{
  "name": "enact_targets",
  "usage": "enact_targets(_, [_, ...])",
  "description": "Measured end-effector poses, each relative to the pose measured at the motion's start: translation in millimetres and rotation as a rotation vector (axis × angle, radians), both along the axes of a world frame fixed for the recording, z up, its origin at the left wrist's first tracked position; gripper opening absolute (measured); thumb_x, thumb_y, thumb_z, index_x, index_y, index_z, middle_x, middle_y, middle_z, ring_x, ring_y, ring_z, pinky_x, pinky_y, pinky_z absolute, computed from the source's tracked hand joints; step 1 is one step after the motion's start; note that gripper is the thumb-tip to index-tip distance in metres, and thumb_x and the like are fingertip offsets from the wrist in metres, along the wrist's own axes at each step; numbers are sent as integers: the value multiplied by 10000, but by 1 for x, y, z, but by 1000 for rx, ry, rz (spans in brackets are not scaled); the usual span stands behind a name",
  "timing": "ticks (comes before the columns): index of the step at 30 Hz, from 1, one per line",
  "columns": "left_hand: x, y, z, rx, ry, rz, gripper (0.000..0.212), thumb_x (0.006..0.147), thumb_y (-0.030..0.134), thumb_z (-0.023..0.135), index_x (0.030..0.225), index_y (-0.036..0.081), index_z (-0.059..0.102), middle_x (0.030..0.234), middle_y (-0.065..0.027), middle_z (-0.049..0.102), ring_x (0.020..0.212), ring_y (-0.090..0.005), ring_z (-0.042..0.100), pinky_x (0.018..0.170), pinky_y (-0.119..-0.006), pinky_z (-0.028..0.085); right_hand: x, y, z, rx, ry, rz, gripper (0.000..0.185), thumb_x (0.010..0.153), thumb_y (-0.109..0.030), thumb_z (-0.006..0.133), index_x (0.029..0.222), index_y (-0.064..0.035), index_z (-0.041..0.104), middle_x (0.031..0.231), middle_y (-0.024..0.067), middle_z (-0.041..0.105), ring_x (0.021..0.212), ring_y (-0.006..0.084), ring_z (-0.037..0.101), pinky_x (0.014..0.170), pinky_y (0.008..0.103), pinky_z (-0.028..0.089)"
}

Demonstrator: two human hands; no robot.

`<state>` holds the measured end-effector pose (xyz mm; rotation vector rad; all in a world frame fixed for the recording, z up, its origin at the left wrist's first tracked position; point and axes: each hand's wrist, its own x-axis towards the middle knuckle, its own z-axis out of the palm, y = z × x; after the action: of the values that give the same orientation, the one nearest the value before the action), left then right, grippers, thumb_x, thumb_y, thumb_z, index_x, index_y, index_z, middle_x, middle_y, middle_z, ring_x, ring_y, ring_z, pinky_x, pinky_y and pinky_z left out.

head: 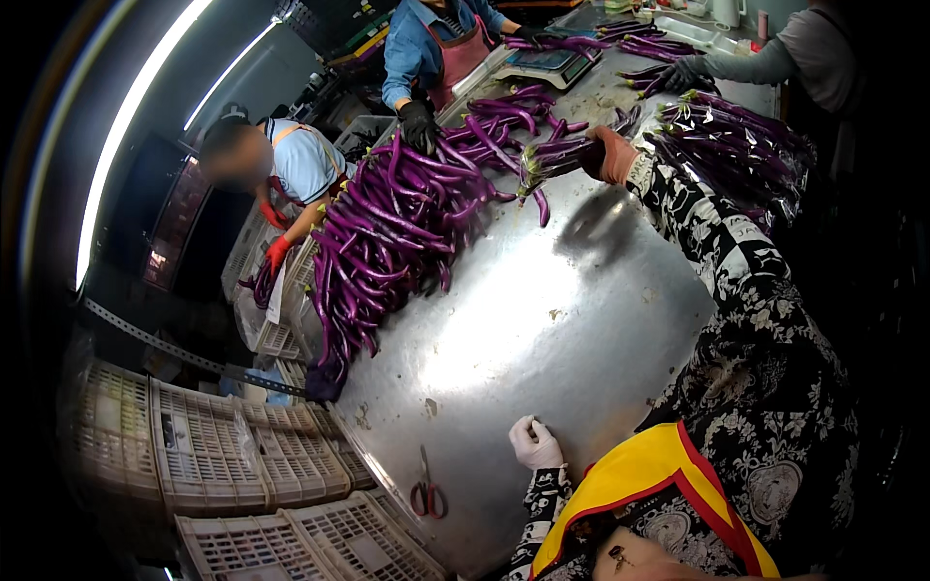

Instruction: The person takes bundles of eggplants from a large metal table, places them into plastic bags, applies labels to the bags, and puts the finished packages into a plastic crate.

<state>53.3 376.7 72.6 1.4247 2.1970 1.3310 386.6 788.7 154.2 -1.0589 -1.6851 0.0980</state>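
My right hand (609, 155), in a reddish-brown glove, is stretched out over the far right part of the metal table (501, 319). It is closed around a plastic-wrapped bundle of long purple eggplants (556, 158). My left hand (536, 443), in a white glove, is held with curled fingers low over the near edge and holds nothing that I can see. Scissors with red and black handles (427, 494) lie to its left. A large heap of loose eggplants (392, 225) covers the table's far left side. More wrapped eggplants (734, 145) are piled beyond my right forearm.
A co-worker's black-gloved hand (419, 127) rests on the heap. Another person's gray-gloved hand (683, 74) is at the far right. A digital scale (548, 65) bears eggplants. Red-gloved hands (277, 254) are beside crates at left. Plastic crates (211, 443) stand along the left edge.
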Motion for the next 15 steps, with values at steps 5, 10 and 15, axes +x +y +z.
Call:
enact_targets(5, [-2,-2,6,2,39,8,100,832,30,613,926,51,636,980,-85,592,729,-163,607,613,-261,507,-8,-3,0,40,12,18,541,695,-147,807,1136,-46,512,850,107,623,762,185,605,685,323,509])
enact_targets(10, [10,8,6,-1,57,-38,99,828,25,610,921,50,635,978,-85,592,723,-167,606,614,-261,506,19,22,-19,-261,447,299,250,795,-128,675,1009,-23,600,869,113,651,786,220,637,751,341,542])
enact_targets(15, [3,2,8,-10,60,-11,99,826,25,611,919,50,637,977,-83,594,728,-169,607,615,-265,506,-10,-2,14,-992,1659,632,145,823,-72,573,911,24,638,886,126,672,815,252,651,866,396,546])
